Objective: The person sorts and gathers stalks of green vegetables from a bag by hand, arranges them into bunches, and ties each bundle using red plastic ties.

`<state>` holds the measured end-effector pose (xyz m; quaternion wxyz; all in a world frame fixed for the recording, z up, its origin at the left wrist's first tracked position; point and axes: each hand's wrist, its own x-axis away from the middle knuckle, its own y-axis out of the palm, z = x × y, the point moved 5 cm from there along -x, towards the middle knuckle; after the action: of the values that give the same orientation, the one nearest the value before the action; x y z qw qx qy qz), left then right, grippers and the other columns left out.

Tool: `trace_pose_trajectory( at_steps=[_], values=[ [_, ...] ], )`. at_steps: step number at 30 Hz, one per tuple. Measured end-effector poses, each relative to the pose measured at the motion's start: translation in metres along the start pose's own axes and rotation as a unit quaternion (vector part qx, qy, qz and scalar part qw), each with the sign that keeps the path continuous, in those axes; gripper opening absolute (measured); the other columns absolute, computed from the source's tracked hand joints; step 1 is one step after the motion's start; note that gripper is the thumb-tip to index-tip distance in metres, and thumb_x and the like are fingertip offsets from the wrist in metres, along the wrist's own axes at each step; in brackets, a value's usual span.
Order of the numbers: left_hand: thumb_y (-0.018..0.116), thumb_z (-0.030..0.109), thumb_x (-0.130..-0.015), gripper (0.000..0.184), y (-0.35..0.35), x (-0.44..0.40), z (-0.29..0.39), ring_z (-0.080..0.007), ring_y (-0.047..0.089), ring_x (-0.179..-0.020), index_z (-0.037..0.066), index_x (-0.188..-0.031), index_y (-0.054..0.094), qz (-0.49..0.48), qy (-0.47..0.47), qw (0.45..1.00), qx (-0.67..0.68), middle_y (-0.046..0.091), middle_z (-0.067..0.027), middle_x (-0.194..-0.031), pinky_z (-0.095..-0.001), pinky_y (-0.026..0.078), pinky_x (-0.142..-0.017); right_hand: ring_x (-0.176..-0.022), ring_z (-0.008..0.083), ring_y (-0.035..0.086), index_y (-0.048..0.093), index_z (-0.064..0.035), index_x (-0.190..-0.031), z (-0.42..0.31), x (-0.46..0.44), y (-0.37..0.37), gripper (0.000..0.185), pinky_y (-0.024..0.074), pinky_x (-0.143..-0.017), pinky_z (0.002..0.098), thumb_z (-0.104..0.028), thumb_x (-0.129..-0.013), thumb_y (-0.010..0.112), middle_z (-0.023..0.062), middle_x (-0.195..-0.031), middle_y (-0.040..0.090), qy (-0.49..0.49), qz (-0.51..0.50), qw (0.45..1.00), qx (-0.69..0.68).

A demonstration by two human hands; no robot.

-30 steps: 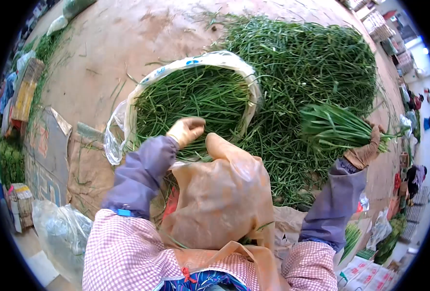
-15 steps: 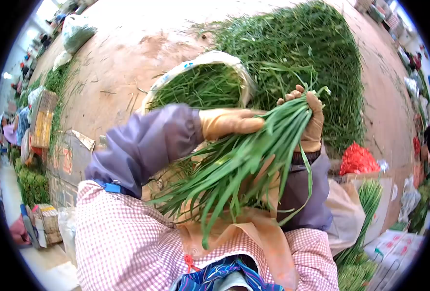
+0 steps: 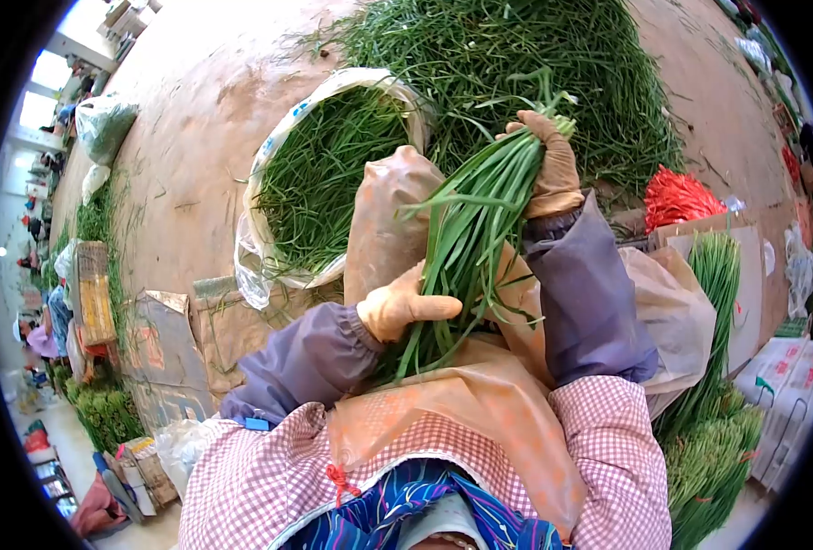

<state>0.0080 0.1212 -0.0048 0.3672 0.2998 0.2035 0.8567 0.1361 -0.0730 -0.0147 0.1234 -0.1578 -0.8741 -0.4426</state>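
Note:
A bunch of garlic chives (image 3: pixel 480 206) slants across my lap, pale stem ends at the upper right and leaves hanging down. My right hand (image 3: pixel 553 170), in a tan glove, is wrapped round it just below the stem ends. Lower down, my gloved left hand (image 3: pixel 399 307) has its thumb laid across the leaves; its fingers are mostly hidden behind them. Just beyond my knees stands a basket (image 3: pixel 252 206) lined with white plastic, holding loose green leaves. Behind it a large heap of chives (image 3: pixel 525 55) spreads over the floor.
Red ties (image 3: pixel 680 199) lie in a pile on a box to the right. Tied chive bundles (image 3: pixel 713 449) stand beside my right thigh, near a white package (image 3: pixel 782 403). Flattened cardboard (image 3: pixel 163 353) covers the floor at left. A full plastic bag (image 3: pixel 104 128) sits farther off.
My left hand has slid down the bunch from near the stems towards the leaf tips. The leaves hang straighter and closer together. The view has shifted, showing more of the basket.

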Motion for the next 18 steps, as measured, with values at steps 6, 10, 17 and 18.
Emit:
trace_pose_trajectory(
  at_steps=[6,10,17,18],
  values=[
    [0.077,0.029,-0.071,0.088,0.015,-0.014,-0.033,-0.0259,0.054,-0.117,0.004,-0.143,0.034,-0.070,-0.041,0.986,0.145,0.054,-0.0131,-0.130,-0.0391,0.043,-0.101,-0.077,0.0250,0.066,0.060,-0.0063,-0.105,0.002,-0.003,-0.010,0.022,0.0571,-0.069,0.0419,-0.016,-0.086,0.067,0.0069,-0.083,0.066,0.036,-0.083,0.995,-0.052],
    [0.080,0.028,-0.068,0.079,0.016,-0.016,-0.039,-0.0274,0.060,-0.109,0.002,-0.134,0.045,-0.121,-0.089,0.980,0.127,0.060,-0.0162,-0.121,-0.0403,0.047,-0.096,-0.076,0.0250,0.064,0.057,-0.0050,-0.109,0.000,-0.002,-0.011,0.029,0.0555,-0.068,0.0395,-0.017,-0.085,0.067,0.0076,-0.083,0.064,0.049,-0.148,0.980,-0.125],
    [0.078,0.019,-0.068,0.070,0.026,-0.014,-0.022,-0.0235,0.062,-0.084,0.002,-0.128,0.048,-0.054,-0.097,0.988,0.106,0.062,-0.0090,-0.092,-0.0379,0.050,-0.079,-0.083,0.0214,0.060,0.053,-0.0071,-0.115,-0.006,-0.001,-0.025,0.032,0.0513,-0.085,0.0415,-0.021,-0.088,0.063,0.0034,-0.087,0.061,0.028,-0.231,0.958,-0.168],
    [0.077,0.016,-0.069,0.069,0.028,-0.014,-0.016,-0.0231,0.062,-0.084,0.002,-0.129,0.047,-0.047,-0.106,0.988,0.098,0.061,-0.0085,-0.091,-0.0374,0.051,-0.079,-0.084,0.0214,0.061,0.053,-0.0075,-0.115,-0.006,-0.002,-0.028,0.032,0.0513,-0.086,0.0417,-0.022,-0.089,0.063,0.0032,-0.088,0.061,0.027,-0.229,0.956,-0.178]
  ],
)
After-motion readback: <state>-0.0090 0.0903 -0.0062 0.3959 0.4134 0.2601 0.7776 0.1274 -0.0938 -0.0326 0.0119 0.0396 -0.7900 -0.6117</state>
